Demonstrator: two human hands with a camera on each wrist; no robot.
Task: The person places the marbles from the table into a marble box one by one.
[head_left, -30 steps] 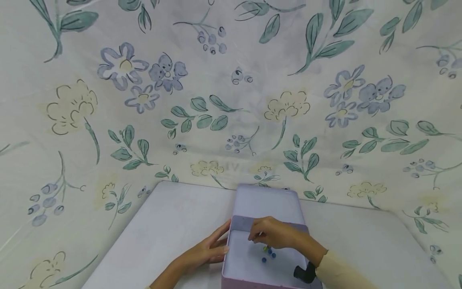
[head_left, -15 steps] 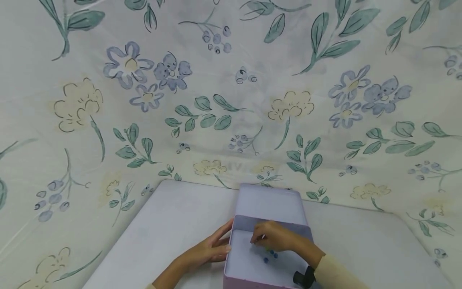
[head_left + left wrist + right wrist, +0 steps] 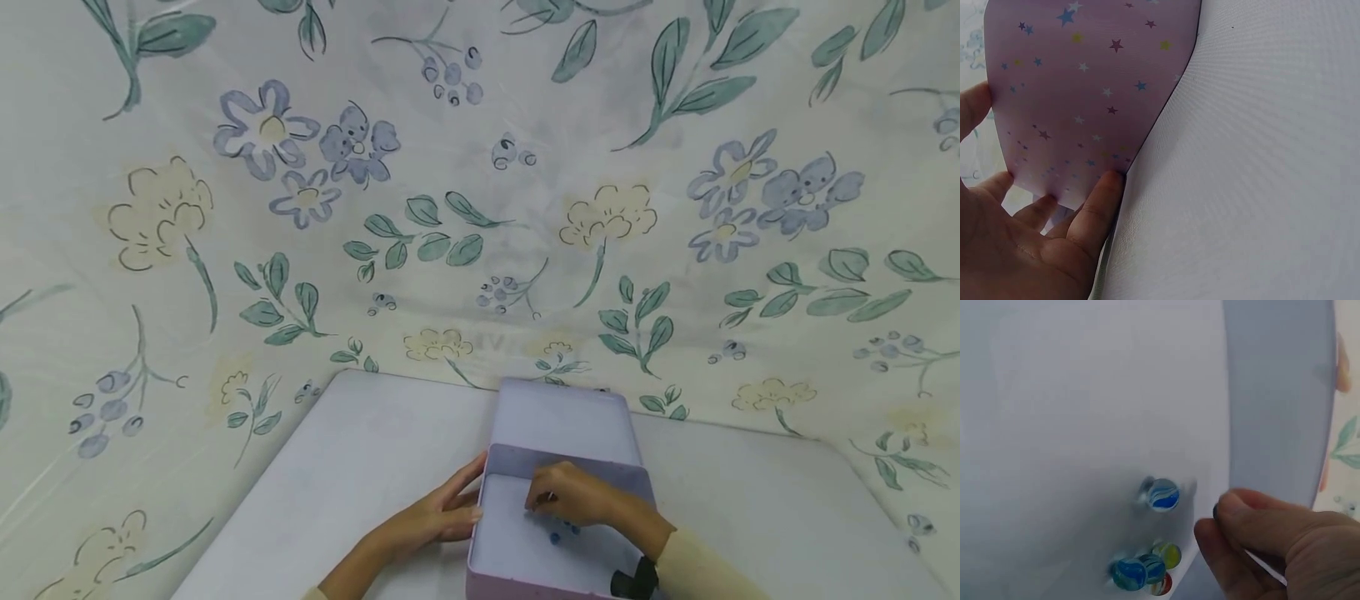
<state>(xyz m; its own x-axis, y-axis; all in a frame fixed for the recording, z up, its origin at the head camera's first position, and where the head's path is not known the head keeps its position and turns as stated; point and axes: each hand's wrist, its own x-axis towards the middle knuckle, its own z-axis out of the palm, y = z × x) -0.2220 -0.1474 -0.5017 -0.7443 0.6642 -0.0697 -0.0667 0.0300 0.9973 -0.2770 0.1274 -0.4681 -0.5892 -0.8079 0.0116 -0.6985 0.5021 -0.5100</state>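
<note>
Inside an open lilac box (image 3: 498, 557), several glass marbles lie on the white bottom. One clear marble with a blue swirl (image 3: 1163, 495) lies apart. Near it a cluster holds a blue marble (image 3: 1129, 574), a yellow marble (image 3: 1167, 555) and a red one (image 3: 1160, 585). My right hand (image 3: 573, 493) is over the box, thumb and fingers pinched together; a small dark edge, apparently a marble, shows between the tips in the right wrist view. My left hand (image 3: 427, 521) rests its extended fingers against the box's outer left side, which is pink with printed stars (image 3: 1085, 94).
The box's lid (image 3: 562, 421) lies folded back behind it. A black object (image 3: 634, 578) appears by the right sleeve at the box's front right. White tabletop (image 3: 390, 442) extends to both sides, and a flowered cloth (image 3: 450, 167) hangs behind.
My right hand has shifted slightly right and toward me, now covering more of the marbles in the head view. My left hand stays against the box.
</note>
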